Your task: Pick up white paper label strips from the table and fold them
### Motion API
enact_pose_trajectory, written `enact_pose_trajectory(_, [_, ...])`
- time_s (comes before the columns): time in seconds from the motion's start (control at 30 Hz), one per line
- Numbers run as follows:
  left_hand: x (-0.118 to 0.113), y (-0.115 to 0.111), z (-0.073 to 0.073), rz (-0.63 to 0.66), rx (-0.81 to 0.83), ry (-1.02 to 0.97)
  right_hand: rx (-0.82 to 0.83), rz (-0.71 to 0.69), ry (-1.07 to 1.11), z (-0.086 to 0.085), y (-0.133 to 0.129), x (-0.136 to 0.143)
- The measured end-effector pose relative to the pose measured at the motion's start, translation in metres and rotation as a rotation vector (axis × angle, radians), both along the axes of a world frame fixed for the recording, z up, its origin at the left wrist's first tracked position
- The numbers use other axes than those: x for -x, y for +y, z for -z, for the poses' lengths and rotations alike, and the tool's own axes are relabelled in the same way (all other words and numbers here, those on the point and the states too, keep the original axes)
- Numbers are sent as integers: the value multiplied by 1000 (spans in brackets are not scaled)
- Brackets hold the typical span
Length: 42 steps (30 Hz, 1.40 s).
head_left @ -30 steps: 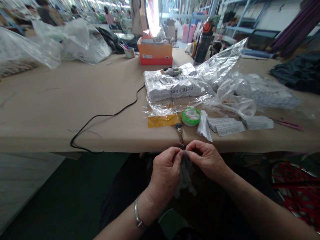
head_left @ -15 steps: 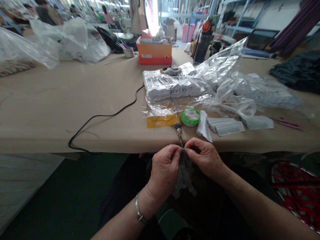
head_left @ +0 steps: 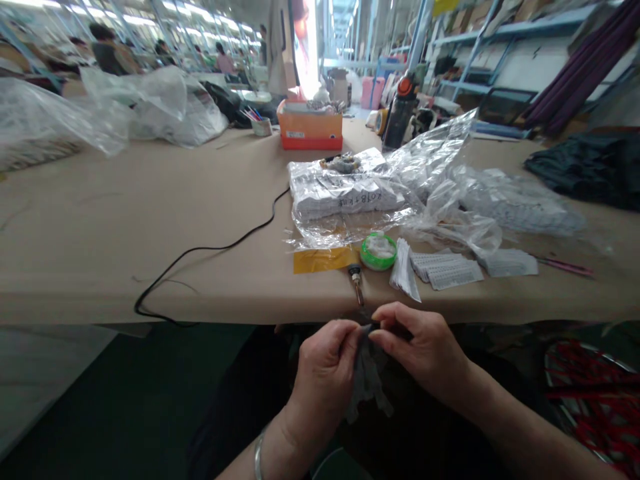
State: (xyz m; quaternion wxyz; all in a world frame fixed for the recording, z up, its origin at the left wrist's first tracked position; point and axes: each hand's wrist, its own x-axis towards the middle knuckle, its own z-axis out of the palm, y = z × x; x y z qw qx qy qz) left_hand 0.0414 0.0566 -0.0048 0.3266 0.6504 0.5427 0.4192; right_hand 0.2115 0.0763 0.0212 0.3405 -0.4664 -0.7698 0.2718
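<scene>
Below the table's front edge, my left hand (head_left: 330,363) pinches a small dark strip, with pale grey fabric strips (head_left: 369,383) hanging beneath it. Thumb and forefinger of my right hand (head_left: 417,343) close on the strip's other end, close to the left fingertips. A metal-tipped tool with a dark collar (head_left: 356,283) points toward me at the table edge, apart from both hands. Behind it lie yellow tape (head_left: 323,260) and a green round tub (head_left: 379,252) with white material. Stacks of printed labels (head_left: 447,269) lie to the right.
A black cable (head_left: 220,248) curves over the tan table (head_left: 110,233). Plastic-wrapped bundles (head_left: 350,200), an orange box (head_left: 311,130) and a dark bottle (head_left: 397,117) stand farther back. Pink scissors (head_left: 565,267) lie at right; a basket of red pieces (head_left: 595,400) is below. People sit far back left.
The view has tilted up, so the table sits lower in the picture. Both hands have drawn back from the tool's tip, which now shows uncovered.
</scene>
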Motion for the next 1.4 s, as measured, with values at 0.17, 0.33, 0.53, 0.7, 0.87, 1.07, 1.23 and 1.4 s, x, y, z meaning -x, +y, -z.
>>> enact_pose_trajectory(0.17, [11, -1, 20, -48, 16, 26, -464, 130, -341, -28, 31, -14])
enact_pose_trajectory(0.33, [15, -2, 30, -72, 28, 45, -555, 188, -624, -33, 70, -20])
enact_pose_trajectory(0.53, [8, -5, 24, -13, 120, 2, -569, 239, -307, -19, 55, -51])
enact_pose_trajectory(0.7, [-5, -8, 21, 64, 212, -79, -559, 163, -435, 13, 24, -73])
enact_pose_trajectory(0.87, [-25, -11, 15, 88, 376, -169, -609, 210, -549, 36, 15, -80])
enact_pose_trajectory(1.07, [-60, -4, -2, 128, 791, -735, -675, 145, -341, 21, -3, -81])
enact_pose_trajectory(1.23, [-84, 3, -9, 175, 963, -1202, -627, -10, -304, 9, -41, -66])
enact_pose_trajectory(1.4, [-91, 5, -8, 87, 970, -1107, -558, 54, -335, 15, -28, -78])
